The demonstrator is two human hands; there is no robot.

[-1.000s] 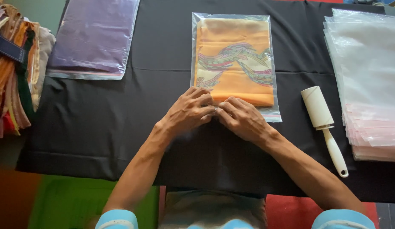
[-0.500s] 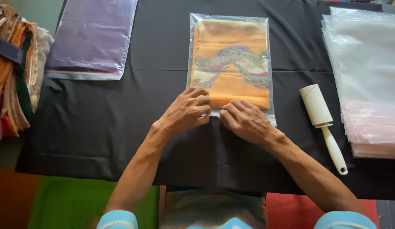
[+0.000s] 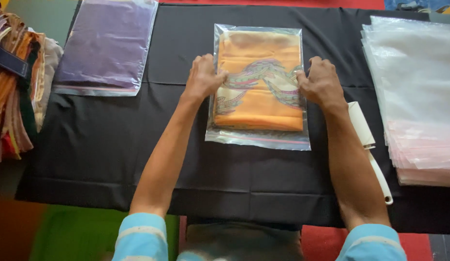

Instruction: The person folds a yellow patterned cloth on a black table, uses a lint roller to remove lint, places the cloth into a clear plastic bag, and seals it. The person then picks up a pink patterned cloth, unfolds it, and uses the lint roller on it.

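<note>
Clear bag [image 3: 258, 137] holds folded orange patterned cloth [image 3: 258, 82]; left hand [image 3: 201, 77] and right hand [image 3: 321, 82] pinch the bag's side edges.

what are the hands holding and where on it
Both hold the clear bag with the orange cloth inside: left hand on its left edge, right hand on its right edge, about mid-height.
</note>
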